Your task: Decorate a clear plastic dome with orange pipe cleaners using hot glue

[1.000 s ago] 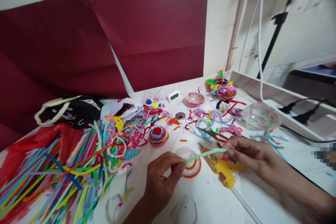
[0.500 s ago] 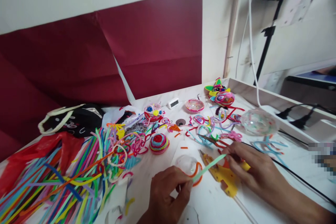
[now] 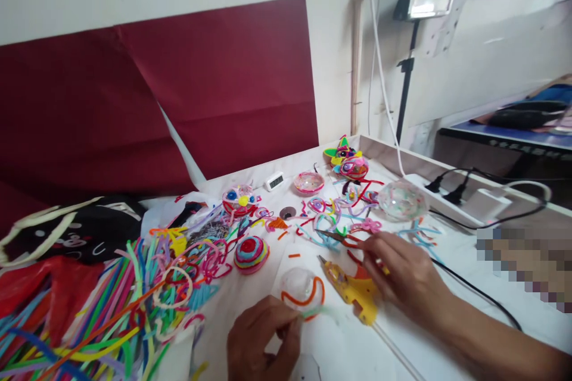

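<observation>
My left hand [image 3: 266, 336] is closed in a pinch on one end of a light green pipe cleaner [image 3: 310, 312], whose free end is blurred. Just beyond it, a clear plastic half-ball [image 3: 298, 283] lies on white paper with an orange pipe cleaner [image 3: 320, 292] curving around its side. My right hand [image 3: 404, 271] has its fingers curled at the red handles of the scissors [image 3: 333, 236], which lie with dark blades pointing left. Its thumb side is partly hidden. Below that hand is a yellow hot glue gun [image 3: 353, 292] with a clear glue stick in its back.
Many coloured pipe cleaners [image 3: 111, 303] heap up at left beside a black bag [image 3: 75, 235]. A striped pipe-cleaner dome [image 3: 251, 254], a small white digital timer [image 3: 274, 181], clear bowls [image 3: 403, 201] and a colourful figure [image 3: 346, 158] stand farther back. A power strip [image 3: 447, 199] and black cable lie right.
My right hand has let go of the green pipe cleaner and moved to the scissors' handles. My left hand keeps its pinch. The view has turned right.
</observation>
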`<state>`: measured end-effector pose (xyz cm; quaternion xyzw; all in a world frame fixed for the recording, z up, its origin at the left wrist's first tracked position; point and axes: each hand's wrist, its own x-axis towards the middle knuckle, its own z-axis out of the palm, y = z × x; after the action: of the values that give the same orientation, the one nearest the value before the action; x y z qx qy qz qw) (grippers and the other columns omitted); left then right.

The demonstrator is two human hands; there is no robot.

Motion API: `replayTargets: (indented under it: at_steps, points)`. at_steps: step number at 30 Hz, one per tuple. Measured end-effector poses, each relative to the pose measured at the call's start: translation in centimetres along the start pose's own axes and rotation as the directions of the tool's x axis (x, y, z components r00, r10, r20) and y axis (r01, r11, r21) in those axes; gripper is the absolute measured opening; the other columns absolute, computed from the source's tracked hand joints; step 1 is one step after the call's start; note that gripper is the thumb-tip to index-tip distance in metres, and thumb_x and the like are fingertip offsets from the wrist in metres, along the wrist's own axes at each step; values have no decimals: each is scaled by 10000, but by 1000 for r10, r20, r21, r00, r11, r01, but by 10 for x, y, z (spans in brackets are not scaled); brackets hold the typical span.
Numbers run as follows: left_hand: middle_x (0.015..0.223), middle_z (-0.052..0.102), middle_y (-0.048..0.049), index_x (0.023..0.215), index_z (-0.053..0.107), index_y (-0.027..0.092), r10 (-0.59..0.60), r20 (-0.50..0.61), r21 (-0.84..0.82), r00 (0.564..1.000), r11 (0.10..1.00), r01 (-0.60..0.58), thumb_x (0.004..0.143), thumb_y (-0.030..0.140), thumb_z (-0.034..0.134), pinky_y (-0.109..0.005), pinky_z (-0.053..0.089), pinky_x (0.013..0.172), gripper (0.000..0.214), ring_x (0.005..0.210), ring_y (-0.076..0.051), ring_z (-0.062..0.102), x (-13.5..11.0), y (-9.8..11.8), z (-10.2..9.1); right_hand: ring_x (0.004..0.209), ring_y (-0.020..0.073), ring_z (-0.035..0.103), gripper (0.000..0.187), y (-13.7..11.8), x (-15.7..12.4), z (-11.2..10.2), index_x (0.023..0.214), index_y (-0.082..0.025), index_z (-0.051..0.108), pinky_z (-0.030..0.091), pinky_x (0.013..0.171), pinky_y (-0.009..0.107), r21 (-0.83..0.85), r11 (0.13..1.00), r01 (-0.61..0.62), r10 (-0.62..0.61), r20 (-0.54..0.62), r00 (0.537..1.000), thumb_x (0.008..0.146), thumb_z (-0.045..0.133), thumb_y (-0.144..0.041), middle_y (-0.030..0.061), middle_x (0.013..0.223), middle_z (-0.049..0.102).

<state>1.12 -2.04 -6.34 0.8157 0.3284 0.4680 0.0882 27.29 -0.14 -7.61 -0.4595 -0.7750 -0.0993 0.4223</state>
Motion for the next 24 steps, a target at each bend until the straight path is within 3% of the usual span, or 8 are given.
replayTargets:
  at_steps: [2, 5, 8, 14, 20, 24]
  points:
    - [572, 559, 18, 750, 615, 181, -91, -71, -86, 993, 993, 85, 779, 64, 551, -186, 436, 489, 136, 514, -87, 532, 5, 2, -5, 670, 144, 554, 53, 7, 2, -3, 877, -156, 552, 440, 603, 262, -35, 997, -72, 71, -26, 997, 859, 505, -141, 48, 751, 580]
    - [599, 575, 16, 745, 626, 182, -173, -134, -136, 976, 979, 155, 781, 89, 564, -198, 450, 516, 118, 549, -96, 548, 12, 3, -9, 691, 131, 582, 115, 13, 4, -4, 948, -174, 562, 452, 611, 238, 61, 990, -124, 121, 56, 991, 880, 474, -145, 43, 801, 614]
    - [602, 583, 14, 717, 631, 180, -237, -151, -126, 960, 968, 219, 771, 123, 587, -213, 467, 539, 90, 567, -109, 562, 14, 1, -10, 728, 137, 602, 168, 13, 4, -2, 963, -190, 573, 465, 629, 241, 103, 989, -111, 97, 127, 987, 907, 420, -150, 56, 858, 642]
    - [598, 603, 23, 728, 658, 181, -374, -278, -26, 885, 924, 383, 758, 247, 625, -210, 478, 538, 80, 534, -106, 567, 18, -9, -13, 736, 170, 614, 198, 17, 4, -11, 937, -179, 590, 478, 639, 283, -2, 995, -103, 102, 175, 979, 916, 393, -177, 69, 850, 670]
    - [590, 615, 31, 743, 670, 189, -367, -236, 202, 900, 887, 415, 787, 345, 597, -195, 478, 558, 178, 535, -102, 572, 25, -25, -30, 742, 178, 623, 208, 39, -7, -32, 968, -181, 597, 481, 668, 300, -121, 981, -148, 170, 198, 965, 918, 398, -219, 75, 866, 683]
    - [612, 638, 33, 759, 675, 200, -353, -145, 350, 925, 856, 381, 812, 399, 556, -203, 472, 599, 238, 557, -109, 592, 15, -43, -45, 719, 195, 640, 219, 61, -19, -41, 941, -183, 618, 474, 642, 307, -198, 955, -222, 256, 168, 952, 910, 422, -277, 82, 859, 690]
